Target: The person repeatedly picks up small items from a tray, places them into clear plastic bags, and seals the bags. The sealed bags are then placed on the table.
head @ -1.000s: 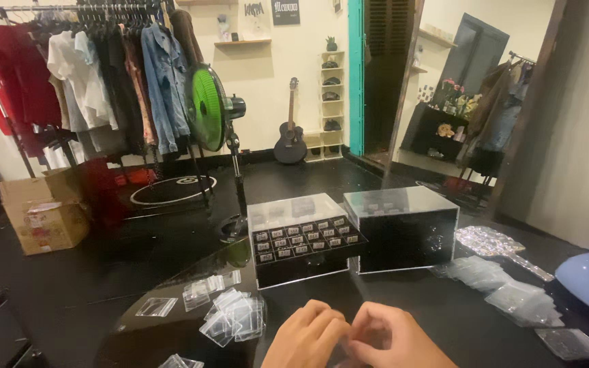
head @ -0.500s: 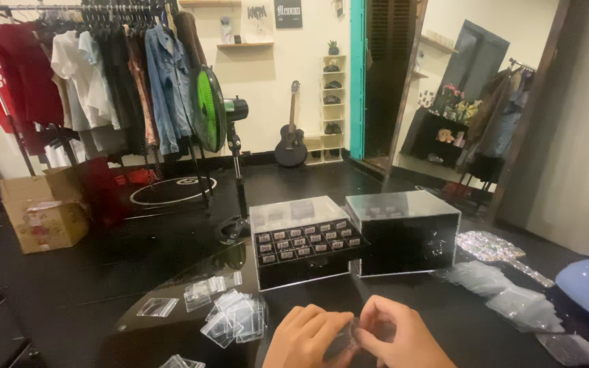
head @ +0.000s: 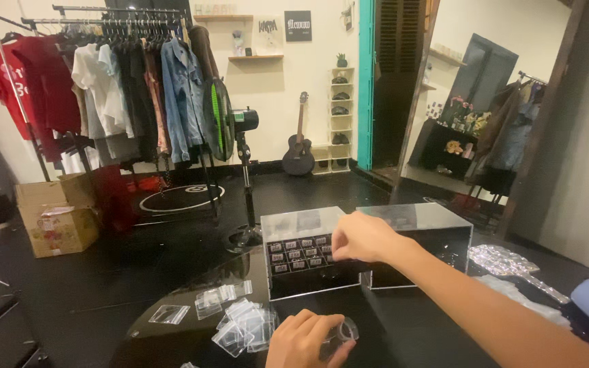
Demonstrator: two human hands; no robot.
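Against the clear acrylic drawer box (head: 311, 255), the right hand (head: 363, 236) pinched a small compartment; the left hand (head: 306, 341) gripped a clear plastic bag (head: 341, 334), best kept steady.

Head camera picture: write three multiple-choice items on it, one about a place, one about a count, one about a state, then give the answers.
1. Where is the right hand?
A. at the front of the left clear box
B. on the cardboard box
C. on the guitar

2. How many clear boxes stand on the black table?
A. one
B. two
C. four

3. What is the left hand doing?
A. lying flat and empty
B. holding a small clear bag
C. gripping the fan

Answers:
1 A, the hand reaches to the rows of small drawers in that box.
2 B, the left clear box and a second one stand side by side.
3 B, the fingers are closed round a little clear bag near the pile of bags.
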